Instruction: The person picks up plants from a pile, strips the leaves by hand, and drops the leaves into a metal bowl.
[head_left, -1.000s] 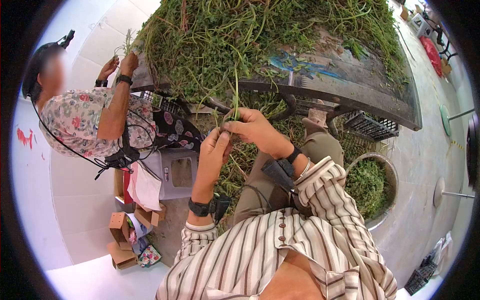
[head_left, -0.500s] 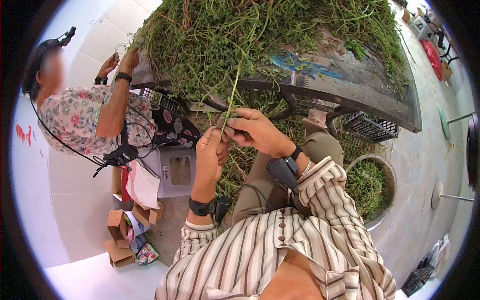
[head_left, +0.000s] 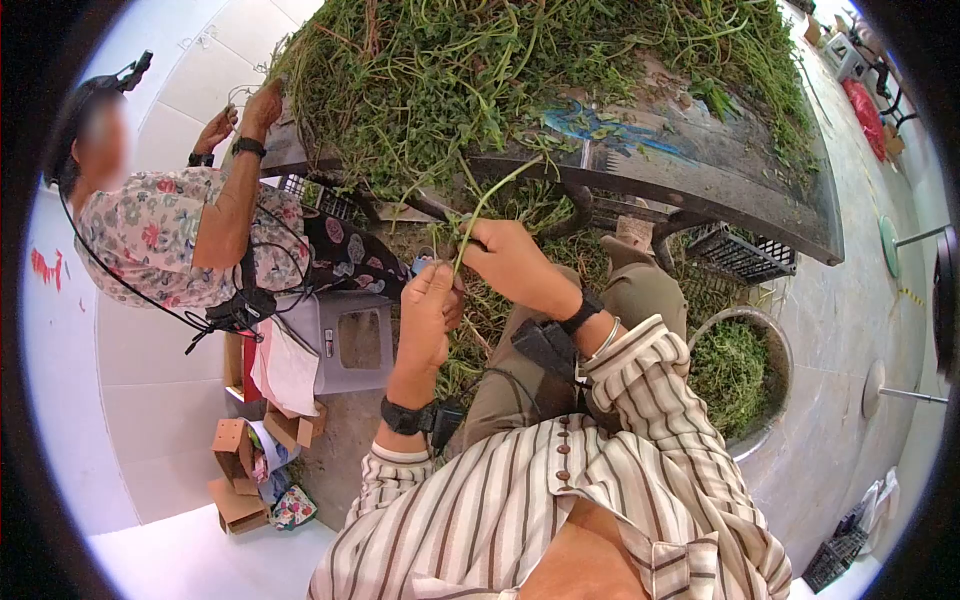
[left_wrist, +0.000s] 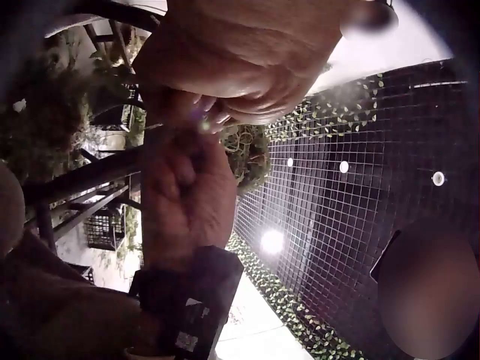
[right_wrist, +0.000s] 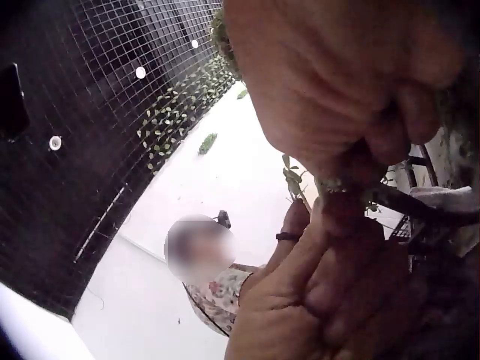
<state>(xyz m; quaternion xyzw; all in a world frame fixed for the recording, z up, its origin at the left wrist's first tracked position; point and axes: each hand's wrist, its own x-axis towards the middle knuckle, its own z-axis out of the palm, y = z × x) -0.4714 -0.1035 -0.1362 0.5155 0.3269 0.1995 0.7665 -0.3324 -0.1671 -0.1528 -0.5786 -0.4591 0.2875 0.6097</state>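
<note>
A slender green stem (head_left: 500, 190) stands out in front of a dark worktable (head_left: 760, 205), held by a seated person in a striped shirt (head_left: 500, 480). Its long axis runs on a diagonal in the head view, from a lower end between the two hands up and to the right, bowing slightly. The upper end points away from the wearer, overlapping the table's near edge in that view; whether it touches the edge cannot be told. The left hand (head_left: 428, 315), fingers curled in, pinches the stem's lower end under the thumb. The right hand (head_left: 520, 268), just beside it and a little higher, has its fingers bent and grips the stem near the same end. Both wrist views show the hands close together, the fingertips there shadowed and partly hidden. Small leaves (right_wrist: 292, 180) show beside the hands in the right wrist view. A heap of leafy greens (head_left: 420, 100) covers much of the tabletop beyond. At left, a second person in a floral shirt (head_left: 160, 225) has both hands near the heap.
</note>
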